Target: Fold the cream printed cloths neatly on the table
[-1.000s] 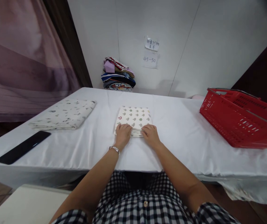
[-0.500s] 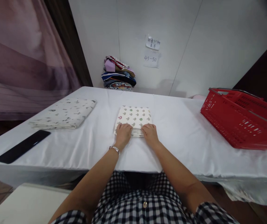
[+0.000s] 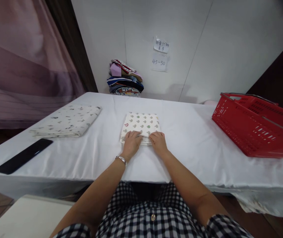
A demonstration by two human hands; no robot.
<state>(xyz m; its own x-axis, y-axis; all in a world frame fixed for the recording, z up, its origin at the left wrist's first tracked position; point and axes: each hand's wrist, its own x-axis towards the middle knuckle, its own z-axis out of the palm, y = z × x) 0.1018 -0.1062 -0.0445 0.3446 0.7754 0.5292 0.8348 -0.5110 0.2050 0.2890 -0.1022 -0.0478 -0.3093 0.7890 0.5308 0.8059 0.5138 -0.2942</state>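
Note:
A folded cream cloth with small printed figures (image 3: 141,124) lies in the middle of the white-covered table (image 3: 193,145). My left hand (image 3: 130,144) rests on its near left edge, a bracelet on that wrist. My right hand (image 3: 158,142) rests on its near right edge. Both sets of fingers curl over the near edge of the folded cloth; whether they pinch it cannot be told.
A second folded patterned cloth (image 3: 68,120) lies at the left. A long black flat object (image 3: 23,155) sits near the left front edge. A red plastic basket (image 3: 255,127) stands at the right. A pile of folded clothes (image 3: 125,78) sits against the back wall.
Both hands have edged slightly closer together along the cloth's near edge. Nothing else has moved.

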